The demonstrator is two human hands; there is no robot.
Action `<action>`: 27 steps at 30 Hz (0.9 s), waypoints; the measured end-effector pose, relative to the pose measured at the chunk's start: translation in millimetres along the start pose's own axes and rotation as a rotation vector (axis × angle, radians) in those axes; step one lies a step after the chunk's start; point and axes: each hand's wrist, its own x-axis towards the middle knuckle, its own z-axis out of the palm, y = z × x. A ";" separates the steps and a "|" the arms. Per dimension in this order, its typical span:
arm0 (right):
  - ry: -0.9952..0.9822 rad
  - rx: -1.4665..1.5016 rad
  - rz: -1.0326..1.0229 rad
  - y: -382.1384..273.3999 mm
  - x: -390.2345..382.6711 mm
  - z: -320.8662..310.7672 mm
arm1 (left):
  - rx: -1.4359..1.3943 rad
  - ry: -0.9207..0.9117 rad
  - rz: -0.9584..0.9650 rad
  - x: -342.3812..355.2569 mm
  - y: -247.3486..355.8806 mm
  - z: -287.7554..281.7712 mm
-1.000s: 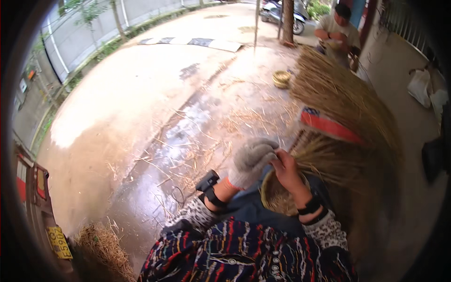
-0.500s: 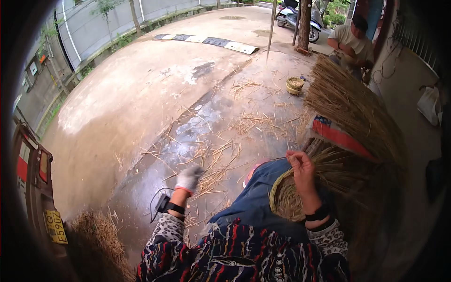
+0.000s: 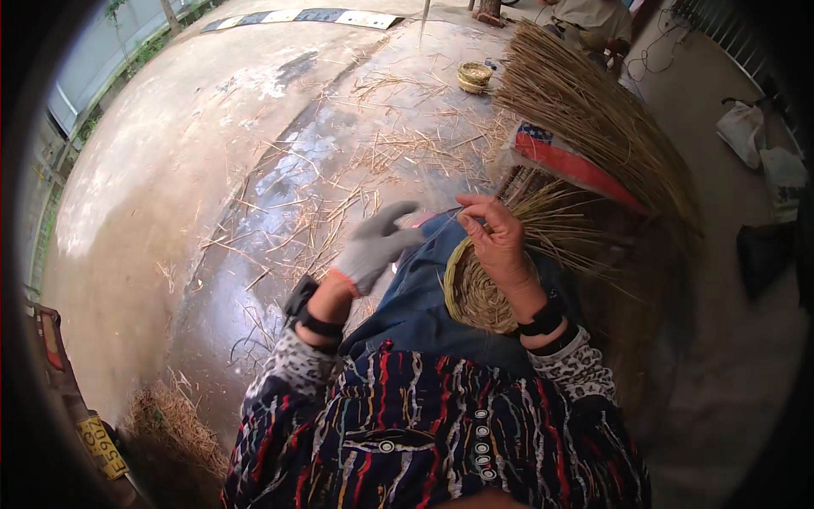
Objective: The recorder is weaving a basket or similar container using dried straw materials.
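Observation:
My left hand, in a grey knitted glove with an orange cuff, is raised above my blue-trousered lap, its thumb and fingers apart. Just to its right, my bare right hand has thumb and fingers curled in a pinch; a very fine strand may be between them, too small to make out. Below the right hand a round woven straw basket rests on my lap, partly hidden by that hand and forearm. Loose straw stalks fan out beside the basket, toward the right.
A large straw bundle lies on a red-striped sack at right, with a seated person behind. Small stacked baskets sit on the straw-strewn ground. A vehicle's rear stands at left, bags at right.
My hands were together a second ago, then parted; the gloved hand has since risen back toward the right hand, fingers spreading. The view has tilted further down onto my lap.

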 end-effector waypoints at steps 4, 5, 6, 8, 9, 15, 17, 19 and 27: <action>-0.020 0.025 -0.011 -6.7 -3.0 1.2 | -0.023 -0.135 -0.084 9.1 2.7 26.9; -0.014 0.019 -0.010 -5.7 -4.0 -0.8 | -0.022 -0.143 -0.082 8.0 3.7 22.8; -0.004 0.017 0.015 -4.4 -5.0 -2.4 | -0.031 -0.053 -0.118 2.1 7.8 8.7; 0.025 0.011 0.044 0.1 -9.5 -6.1 | 0.067 0.157 -0.064 -4.7 -8.9 -36.5; 0.052 0.055 0.090 5.5 -11.5 -5.9 | 0.165 0.286 0.030 -7.9 -28.4 -64.6; 0.078 0.105 0.153 13.1 -9.7 -7.3 | 0.306 1.033 0.042 -84.8 -116.6 -257.8; 0.042 0.139 0.154 9.7 -5.9 -0.7 | 0.578 1.262 0.037 -138.4 -185.5 -345.7; 0.038 -0.015 -0.002 9.2 -4.2 -2.6 | 0.642 1.135 -0.119 -122.4 -191.5 -335.1; -0.007 0.014 0.071 1.8 -7.0 -1.9 | 0.138 0.284 0.044 -16.3 -70.1 -75.4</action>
